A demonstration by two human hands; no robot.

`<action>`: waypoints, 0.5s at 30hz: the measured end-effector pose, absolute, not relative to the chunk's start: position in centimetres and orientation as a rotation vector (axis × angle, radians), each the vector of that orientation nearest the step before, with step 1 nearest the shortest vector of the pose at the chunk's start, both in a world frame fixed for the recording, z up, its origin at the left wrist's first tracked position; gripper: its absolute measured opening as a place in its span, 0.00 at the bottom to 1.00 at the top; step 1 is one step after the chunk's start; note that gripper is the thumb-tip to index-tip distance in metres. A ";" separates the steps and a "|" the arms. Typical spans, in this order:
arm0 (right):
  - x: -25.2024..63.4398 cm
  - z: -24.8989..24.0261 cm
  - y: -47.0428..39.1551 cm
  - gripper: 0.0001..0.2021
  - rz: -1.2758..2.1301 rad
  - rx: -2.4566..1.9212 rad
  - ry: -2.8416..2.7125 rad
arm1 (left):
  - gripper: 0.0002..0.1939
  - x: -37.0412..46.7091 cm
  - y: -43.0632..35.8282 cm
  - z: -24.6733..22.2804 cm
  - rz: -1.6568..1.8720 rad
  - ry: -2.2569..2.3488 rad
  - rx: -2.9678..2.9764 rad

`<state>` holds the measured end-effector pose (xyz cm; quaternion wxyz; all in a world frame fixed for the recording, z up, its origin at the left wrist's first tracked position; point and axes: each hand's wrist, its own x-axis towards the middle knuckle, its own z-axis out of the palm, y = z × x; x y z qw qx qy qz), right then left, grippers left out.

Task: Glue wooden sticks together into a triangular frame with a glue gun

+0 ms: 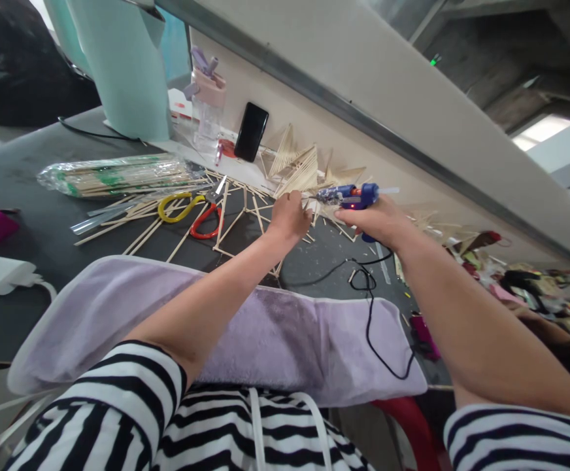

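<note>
— Position of the glue gun?
— Held level above the dark table, towards the far side, nozzle pointing left at the stick frame. Right hand closed round the blue grip, fingers wrapped; trigger finger hidden, so pressing or not: cannot tell. Black cord trailing from the grip towards the near edge, looping slack across the lilac towel, likely left loose so the gun turns freely.

— And the left hand?
— Curled nearly closed, fingertips pinched on the thin sticks just left of the nozzle, apparently steadying a joint where the nozzle meets it. Exact stick gripped: too small to make out.

— Frame itself?
— Lying flat on the table, open lattice of pale sticks, spreading left from the hands. Finished fan-shaped stick pieces leaning at the far wall, clear of the working spot.

— Supplies?
— Wrapped bundle of sticks lying far left, within reach. Scissors with yellow and red handles resting on the frame, just left of the left hand. Black phone propped upright against the wall. Clear bottle with pink lid beside it, further left.

— Towel?
— Draped over the near table edge under both forearms, probably as padding.
</note>
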<state>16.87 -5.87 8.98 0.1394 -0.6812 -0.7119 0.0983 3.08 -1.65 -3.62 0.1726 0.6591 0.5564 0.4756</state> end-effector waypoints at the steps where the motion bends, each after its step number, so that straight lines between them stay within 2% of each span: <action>1: 17.0 9.0 -5.7 0.09 0.325 -1.964 -2.040 | 0.11 3.1 -1.7 -3.6 1.336 1.584 1.870; 8: 18.3 9.0 -3.7 0.10 0.637 -1.795 -1.990 | 0.10 3.0 -1.4 -4.1 1.401 1.508 1.842; 15: 18.4 9.8 -3.4 0.10 0.714 -1.818 -1.999 | 0.11 2.7 -1.8 -4.0 1.324 1.558 1.912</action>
